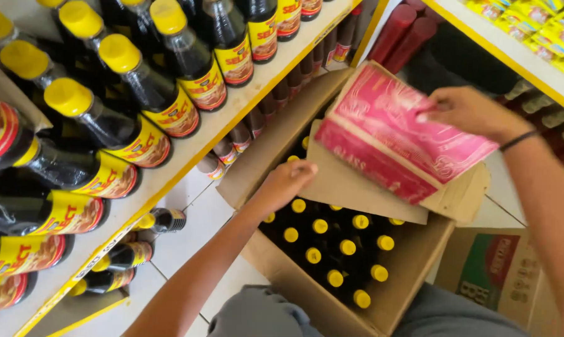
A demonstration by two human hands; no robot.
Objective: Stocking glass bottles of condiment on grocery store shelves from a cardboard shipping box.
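Observation:
An open cardboard box point(413, 262) stands on the floor between shelves, holding several dark bottles with yellow caps point(335, 249). My left hand point(286, 182) reaches down into the box, fingers curled at its far inner flap, close to a bottle cap; whether it grips a bottle is hidden. My right hand point(466, 112) presses on the pink-printed top flap point(394, 134) of the box, holding it folded back to the right.
A yellow-edged shelf point(188, 150) on the left carries rows of dark sauce bottles with yellow caps and red-yellow labels. More bottles lie beneath it. Another carton point(500, 268) stands at lower right. Yellow packets fill the upper right shelf point(531, 25).

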